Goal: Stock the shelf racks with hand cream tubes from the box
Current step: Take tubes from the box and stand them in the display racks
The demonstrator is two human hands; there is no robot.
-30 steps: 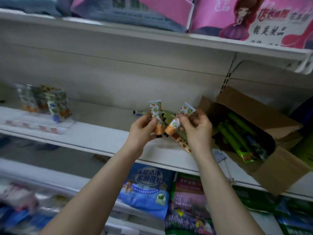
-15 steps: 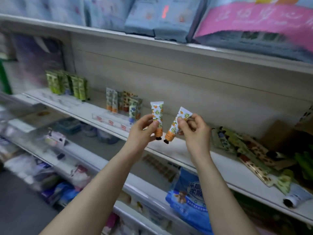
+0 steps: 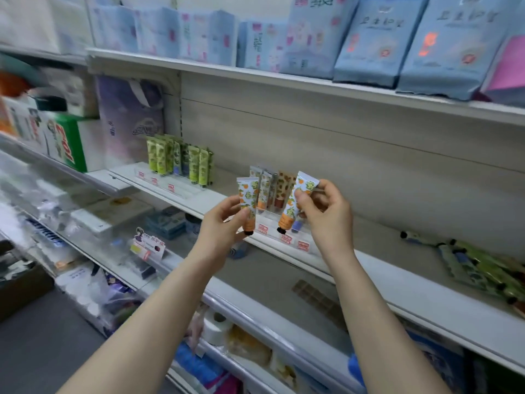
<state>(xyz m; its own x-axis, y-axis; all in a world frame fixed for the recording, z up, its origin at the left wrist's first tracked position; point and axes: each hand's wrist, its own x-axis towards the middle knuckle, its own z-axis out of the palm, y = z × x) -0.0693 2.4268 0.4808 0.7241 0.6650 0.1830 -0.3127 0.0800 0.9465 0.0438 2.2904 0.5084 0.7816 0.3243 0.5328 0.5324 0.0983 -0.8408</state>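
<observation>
Pinching one slim hand cream tube apiece, both grips are closed on their loads. The left grip (image 3: 224,223) clasps the lower half of the left tube (image 3: 247,199), held upright with its flat crimped end up and small black cap down. The right grip (image 3: 326,214) pinches the upper part of the right tube (image 3: 297,200), which is tilted, crimped end leaning right and black cap pointing down-left. Both tubes are smooth and glossy, pale with an orange-fruit-and-leaf print and an orange band above the cap. They are held apart, in front of the shelf edge.

Just behind them, a clear plastic rack (image 3: 267,216) holds similar printed tubes (image 3: 282,189) standing cap-down. Red-and-white price tags (image 3: 286,238) line its front. Farther left, green tubes (image 3: 196,163) stand in a second clear rack (image 3: 170,184). At right, loose tubes (image 3: 480,268) lie flat in a heap on the white shelf (image 3: 412,280). Overhead, soft pale-blue packs (image 3: 366,44) fill the upper shelf (image 3: 284,78).
</observation>
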